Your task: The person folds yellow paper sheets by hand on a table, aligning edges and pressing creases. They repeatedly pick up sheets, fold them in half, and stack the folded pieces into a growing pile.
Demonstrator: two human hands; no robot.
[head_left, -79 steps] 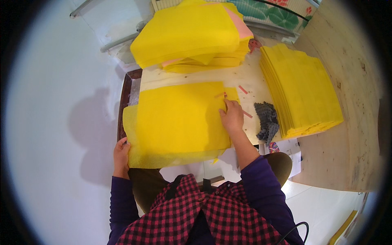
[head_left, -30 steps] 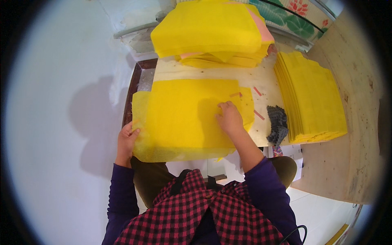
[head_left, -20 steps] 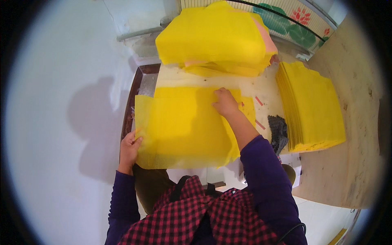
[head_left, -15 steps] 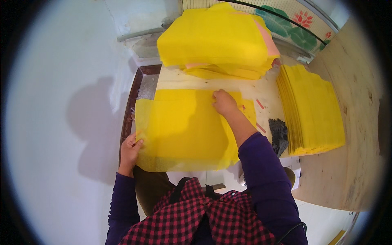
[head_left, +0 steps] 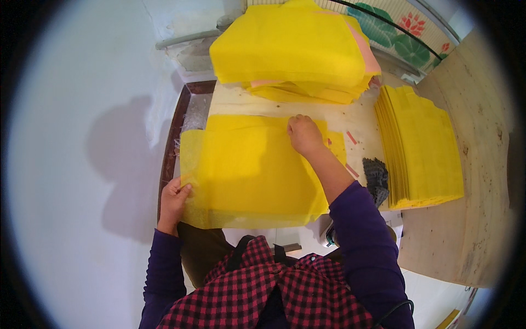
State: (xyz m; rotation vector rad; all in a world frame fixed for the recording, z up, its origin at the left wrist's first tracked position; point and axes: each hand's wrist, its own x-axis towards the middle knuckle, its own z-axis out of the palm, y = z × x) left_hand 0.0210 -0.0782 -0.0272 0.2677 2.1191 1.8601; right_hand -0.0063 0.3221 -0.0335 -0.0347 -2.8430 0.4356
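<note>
The yellow sheet [head_left: 252,170] lies beneath your curled right hand [head_left: 304,135], grip unclear; your left hand [head_left: 174,200] pinches its left edge.

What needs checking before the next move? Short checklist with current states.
1. Left hand pinching the top yellow sheet at its left edge: ok.
2. Right hand gripping the sheet: cannot tell, fingertips curled under near the far side.
3. Top sheet lined up with the yellow layers beneath: not ok, it sticks out at left.
4. Table free of scraps: not ok, red strips lie to the right.
5. Dark crumpled cloth off the sheet: ok.
</note>
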